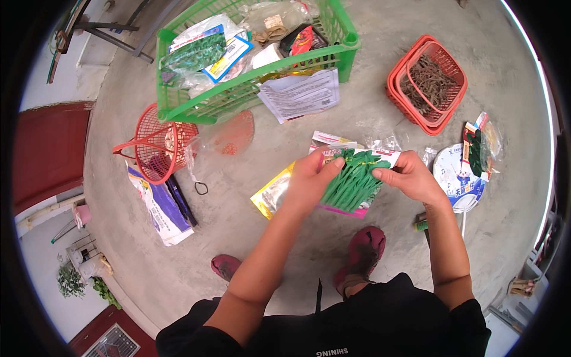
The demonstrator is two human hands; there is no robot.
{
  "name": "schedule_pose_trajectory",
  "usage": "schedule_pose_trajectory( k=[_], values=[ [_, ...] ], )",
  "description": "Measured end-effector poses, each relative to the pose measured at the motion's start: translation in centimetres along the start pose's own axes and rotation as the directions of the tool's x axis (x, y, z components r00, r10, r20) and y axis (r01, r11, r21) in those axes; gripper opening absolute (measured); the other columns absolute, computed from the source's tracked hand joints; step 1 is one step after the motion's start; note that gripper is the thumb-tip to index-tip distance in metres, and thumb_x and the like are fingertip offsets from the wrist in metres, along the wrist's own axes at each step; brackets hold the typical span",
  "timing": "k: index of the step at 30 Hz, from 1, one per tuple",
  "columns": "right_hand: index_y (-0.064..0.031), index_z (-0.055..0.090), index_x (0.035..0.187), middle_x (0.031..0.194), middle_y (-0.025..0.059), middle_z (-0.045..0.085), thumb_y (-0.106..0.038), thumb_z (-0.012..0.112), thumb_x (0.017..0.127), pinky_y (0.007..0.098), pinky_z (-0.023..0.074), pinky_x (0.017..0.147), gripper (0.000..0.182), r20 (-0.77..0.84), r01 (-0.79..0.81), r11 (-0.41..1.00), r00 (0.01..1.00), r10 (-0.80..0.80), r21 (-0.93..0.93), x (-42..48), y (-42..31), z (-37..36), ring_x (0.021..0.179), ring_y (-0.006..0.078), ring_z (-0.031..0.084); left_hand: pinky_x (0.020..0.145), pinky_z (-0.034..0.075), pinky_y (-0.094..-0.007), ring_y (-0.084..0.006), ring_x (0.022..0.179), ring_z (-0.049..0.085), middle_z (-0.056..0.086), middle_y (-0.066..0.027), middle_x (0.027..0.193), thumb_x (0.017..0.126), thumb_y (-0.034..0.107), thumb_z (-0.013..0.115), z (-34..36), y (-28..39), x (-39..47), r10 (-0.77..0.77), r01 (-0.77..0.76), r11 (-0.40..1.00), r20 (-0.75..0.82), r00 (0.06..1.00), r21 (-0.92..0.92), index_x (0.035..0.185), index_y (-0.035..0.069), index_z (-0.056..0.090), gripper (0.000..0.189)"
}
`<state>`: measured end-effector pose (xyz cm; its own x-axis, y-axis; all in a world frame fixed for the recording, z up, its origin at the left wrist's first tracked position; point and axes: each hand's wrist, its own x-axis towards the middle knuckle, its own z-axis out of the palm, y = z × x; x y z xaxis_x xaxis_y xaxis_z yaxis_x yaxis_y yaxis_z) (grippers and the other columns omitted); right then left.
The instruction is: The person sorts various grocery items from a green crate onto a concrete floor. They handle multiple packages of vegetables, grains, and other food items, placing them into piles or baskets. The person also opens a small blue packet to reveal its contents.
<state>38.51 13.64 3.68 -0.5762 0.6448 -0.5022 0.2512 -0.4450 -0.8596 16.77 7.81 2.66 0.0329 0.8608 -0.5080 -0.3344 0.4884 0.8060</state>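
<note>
A seed packet with a picture of green leafy vegetables (352, 183) is held up before me by its top edge. My left hand (312, 176) pinches its upper left corner, thumb on the front. At the upper right corner, my right hand (403, 174) grips it between thumb and fingers. Below and behind it, a yellow-edged packet (272, 189) lies on the floor, partly hidden by my left hand. Another white packet (332, 137) and clear plastic wrapping (383, 142) lie just beyond the held packet.
A green plastic crate (267, 73) holds packets and bags, with a printed sheet (303, 96) against its side. Red baskets stand left (154, 143) and right (426, 85), the right one holding dried plant matter. A purple-and-white bag (160, 205) and a round hand fan (459, 178) lie on the floor.
</note>
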Motion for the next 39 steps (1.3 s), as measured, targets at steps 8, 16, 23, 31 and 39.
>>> schedule_pose_trajectory(
  k=[8, 16, 23, 31, 39],
  values=[
    [-0.0019, 0.066, 0.092, 0.071, 0.0002, 0.063, -0.019, 0.064, 0.089, 0.0222, 0.0426, 0.051, 0.018, -0.609, 0.232, 0.971, 0.778, -0.154, 0.052, -0.7, -1.5, -6.2, 0.053, 0.0071, 0.053, 0.093, 0.041, -0.0303, -0.0141, 0.102, 0.054, 0.061, -0.0070, 0.110, 0.093, 0.013, 0.054, -1.4, 0.4, 1.2, 0.224, -0.214, 0.967, -0.063, 0.972, 0.138, 0.129, 0.004, 0.048, 0.038],
    [0.0039, 0.058, 0.104, 0.087, 0.0146, 0.068, -0.013, 0.060, 0.090, 0.0261, 0.0565, 0.062, 0.022, -0.738, 0.414, 0.902, 0.647, -0.194, 0.126, 6.9, -3.0, -8.3, 0.071, 0.0196, 0.068, 0.091, 0.044, -0.0288, -0.0131, 0.098, 0.057, 0.062, -0.0064, 0.106, 0.093, 0.009, 0.054, -1.9, -2.3, 0.7, 0.189, -0.179, 0.973, -0.055, 0.980, 0.148, 0.119, 0.002, 0.056, 0.027],
    [0.0081, 0.054, 0.106, 0.092, 0.0160, 0.066, -0.010, 0.047, 0.094, 0.0275, 0.0577, 0.061, 0.023, -0.739, 0.333, 0.942, 0.626, -0.249, -0.036, 13.7, -4.6, -10.5, 0.071, 0.0215, 0.069, 0.087, 0.046, -0.0276, -0.0135, 0.098, 0.056, 0.056, -0.0079, 0.116, 0.087, -0.001, 0.056, -3.2, 0.0, 2.2, 0.401, -0.305, 0.858, -0.167, 0.901, 0.414, 0.118, 0.002, 0.055, 0.031],
    [0.0048, 0.057, 0.104, 0.080, 0.0144, 0.069, -0.018, 0.047, 0.092, 0.0323, 0.0536, 0.063, 0.027, -0.718, 0.082, 0.889, 0.558, -0.416, -0.451, 16.9, -5.7, -11.2, 0.068, 0.0192, 0.069, 0.082, 0.048, -0.0321, -0.0207, 0.093, 0.058, 0.049, -0.0110, 0.122, 0.078, -0.008, 0.058, -4.1, 4.0, 5.9, 0.706, -0.333, 0.326, 0.007, 0.708, 0.885, 0.128, 0.006, 0.047, 0.053],
    [-0.0015, 0.055, 0.115, 0.100, 0.0224, 0.061, -0.017, 0.048, 0.089, 0.0474, 0.0487, 0.075, 0.031, -0.448, -0.113, 0.448, 0.443, -0.776, -0.887, 20.8, -4.0, -12.5, 0.086, 0.0390, 0.061, 0.078, 0.048, -0.0354, -0.0279, 0.093, 0.058, 0.052, -0.0130, 0.111, 0.077, -0.006, 0.059, -4.6, 1.9, 4.2, 0.684, -0.337, 0.263, 0.072, 0.726, 0.904, 0.121, 0.006, 0.054, 0.045]
  ],
)
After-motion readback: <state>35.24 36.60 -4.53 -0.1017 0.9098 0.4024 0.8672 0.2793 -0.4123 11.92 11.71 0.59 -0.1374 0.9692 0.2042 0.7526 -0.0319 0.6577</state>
